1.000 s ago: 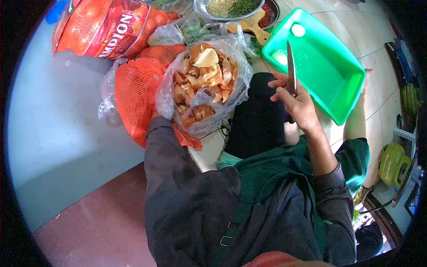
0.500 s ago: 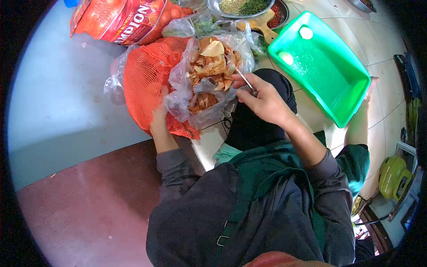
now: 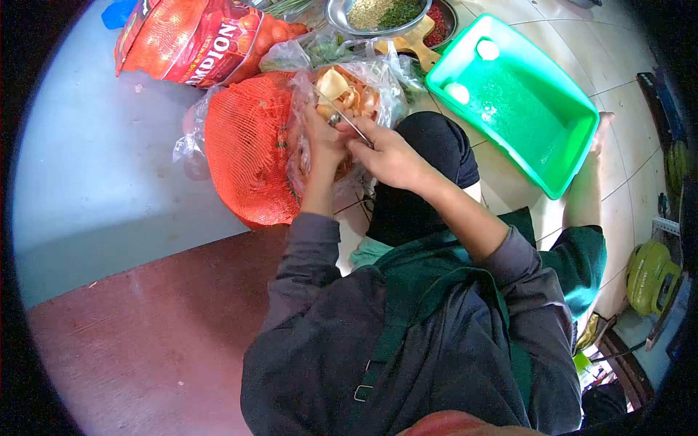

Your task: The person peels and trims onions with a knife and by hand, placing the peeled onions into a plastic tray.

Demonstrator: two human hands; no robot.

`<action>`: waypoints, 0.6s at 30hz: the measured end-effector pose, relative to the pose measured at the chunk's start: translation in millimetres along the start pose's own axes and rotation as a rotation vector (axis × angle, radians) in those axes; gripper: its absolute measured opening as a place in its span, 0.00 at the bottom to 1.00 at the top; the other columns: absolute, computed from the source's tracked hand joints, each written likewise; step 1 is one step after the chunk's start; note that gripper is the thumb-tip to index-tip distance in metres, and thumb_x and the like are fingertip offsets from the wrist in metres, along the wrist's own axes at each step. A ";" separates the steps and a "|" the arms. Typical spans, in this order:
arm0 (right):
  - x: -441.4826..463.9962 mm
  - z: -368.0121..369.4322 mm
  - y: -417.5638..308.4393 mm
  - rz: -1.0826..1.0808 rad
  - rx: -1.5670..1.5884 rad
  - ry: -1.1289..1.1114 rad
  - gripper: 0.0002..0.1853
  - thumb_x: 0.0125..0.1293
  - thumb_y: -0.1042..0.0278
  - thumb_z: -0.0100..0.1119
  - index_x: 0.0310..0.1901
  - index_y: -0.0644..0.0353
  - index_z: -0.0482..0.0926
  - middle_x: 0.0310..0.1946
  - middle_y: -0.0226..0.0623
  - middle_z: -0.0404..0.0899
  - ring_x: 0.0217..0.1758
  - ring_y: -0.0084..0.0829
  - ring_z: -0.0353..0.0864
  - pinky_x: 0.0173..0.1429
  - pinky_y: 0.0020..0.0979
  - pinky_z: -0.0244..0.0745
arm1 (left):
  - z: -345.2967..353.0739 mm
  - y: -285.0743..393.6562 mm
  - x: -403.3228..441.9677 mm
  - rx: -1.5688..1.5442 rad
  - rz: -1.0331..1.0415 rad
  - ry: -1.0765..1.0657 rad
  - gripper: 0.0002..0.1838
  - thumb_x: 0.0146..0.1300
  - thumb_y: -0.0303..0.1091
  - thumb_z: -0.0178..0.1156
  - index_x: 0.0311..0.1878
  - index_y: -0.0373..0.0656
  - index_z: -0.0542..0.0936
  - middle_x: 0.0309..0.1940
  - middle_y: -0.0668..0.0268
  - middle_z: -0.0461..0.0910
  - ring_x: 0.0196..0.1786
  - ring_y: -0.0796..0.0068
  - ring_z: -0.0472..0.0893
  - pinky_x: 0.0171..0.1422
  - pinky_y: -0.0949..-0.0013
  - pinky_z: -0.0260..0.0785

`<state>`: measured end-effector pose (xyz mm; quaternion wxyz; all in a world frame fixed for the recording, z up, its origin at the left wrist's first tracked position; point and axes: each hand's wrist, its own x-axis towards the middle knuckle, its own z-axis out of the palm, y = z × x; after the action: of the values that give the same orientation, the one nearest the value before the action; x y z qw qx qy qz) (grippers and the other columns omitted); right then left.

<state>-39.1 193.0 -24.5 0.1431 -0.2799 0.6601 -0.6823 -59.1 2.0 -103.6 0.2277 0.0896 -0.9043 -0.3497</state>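
My right hand [image 3: 392,154] is closed around a small knife [image 3: 336,109], its thin blade slanting up and left across my left hand. My left hand [image 3: 325,138] is held over a clear plastic bag [image 3: 392,91], its fingers curled round what looks like an onion [image 3: 335,118], mostly hidden by both hands. Brown, papery onion skins [image 3: 368,100] fill the bag. Against its left side rests a red mesh sack [image 3: 247,145]. To the right, a green plastic tub [image 3: 542,120] holds two peeled white onions [image 3: 487,49].
A larger printed sack of onions [image 3: 182,43] stands at the back left. Behind the plastic bag are a metal bowl [image 3: 347,29] of chopped ingredients, a wooden board [image 3: 418,45] and a dish of red pieces [image 3: 440,25]. A bare foot [image 3: 602,131] touches the tub's right side.
My left hand has come out of the red mesh sack and moved right, over the skins. My right hand has brought the knife left to meet it.
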 end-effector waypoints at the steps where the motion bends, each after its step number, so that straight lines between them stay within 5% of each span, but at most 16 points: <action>1: 0.4 -3.3 -0.9 0.018 -0.083 0.016 0.14 0.63 0.71 0.52 0.49 0.64 0.72 0.42 0.54 0.78 0.48 0.53 0.78 0.51 0.43 0.74 | 14.3 -16.1 10.7 -0.062 -0.025 -0.017 0.37 0.46 0.39 0.72 0.56 0.32 0.66 0.47 0.49 0.72 0.52 0.54 0.73 0.57 0.57 0.65; 4: -0.1 -8.1 6.0 0.043 -0.418 -0.018 0.15 0.59 0.77 0.51 0.49 0.63 0.72 0.42 0.52 0.78 0.47 0.51 0.79 0.50 0.44 0.74 | 11.4 14.1 14.0 0.028 0.056 0.098 0.36 0.49 0.38 0.71 0.57 0.31 0.64 0.49 0.50 0.72 0.52 0.58 0.73 0.58 0.60 0.66; 8: -5.2 -10.0 30.5 -0.223 -0.745 0.046 0.12 0.55 0.76 0.53 0.43 0.61 0.69 0.34 0.49 0.79 0.41 0.51 0.79 0.42 0.46 0.76 | -3.6 11.0 17.3 -0.327 -0.355 -0.110 0.37 0.56 0.35 0.67 0.63 0.29 0.59 0.54 0.55 0.71 0.53 0.66 0.75 0.57 0.67 0.69; 11: -3.5 -16.6 39.1 -0.254 -0.830 0.067 0.14 0.54 0.76 0.55 0.44 0.61 0.68 0.31 0.48 0.79 0.38 0.50 0.80 0.41 0.46 0.76 | -22.4 32.3 11.2 -0.741 -0.536 -0.111 0.38 0.58 0.37 0.67 0.66 0.36 0.58 0.53 0.58 0.72 0.51 0.66 0.76 0.51 0.66 0.74; 12: -3.8 -18.1 41.1 -0.257 -0.842 0.070 0.15 0.54 0.76 0.56 0.44 0.61 0.68 0.30 0.48 0.79 0.38 0.50 0.80 0.40 0.46 0.76 | -22.7 24.2 12.3 -0.791 -0.442 -0.120 0.39 0.58 0.34 0.66 0.68 0.37 0.56 0.55 0.58 0.71 0.51 0.66 0.76 0.49 0.67 0.75; 15: -9.5 -27.8 -0.5 -0.188 -0.750 0.028 0.16 0.53 0.78 0.57 0.43 0.61 0.67 0.29 0.49 0.78 0.38 0.51 0.80 0.39 0.47 0.75 | -30.4 45.0 11.2 -0.423 -0.462 -0.133 0.41 0.58 0.33 0.66 0.70 0.38 0.54 0.58 0.56 0.69 0.52 0.64 0.76 0.49 0.67 0.75; 18: -20.6 -32.3 -24.5 -0.231 -0.662 -0.008 0.17 0.52 0.79 0.59 0.44 0.62 0.67 0.28 0.51 0.77 0.38 0.52 0.79 0.40 0.48 0.74 | -20.5 38.8 7.1 -0.182 -0.168 -0.134 0.36 0.53 0.34 0.68 0.62 0.34 0.62 0.56 0.48 0.70 0.55 0.58 0.74 0.59 0.61 0.67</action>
<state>-36.7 233.3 -3.5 -0.0310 -0.3864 0.8091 -0.4418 -55.7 16.3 -61.7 0.1440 0.1207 -0.8714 -0.4532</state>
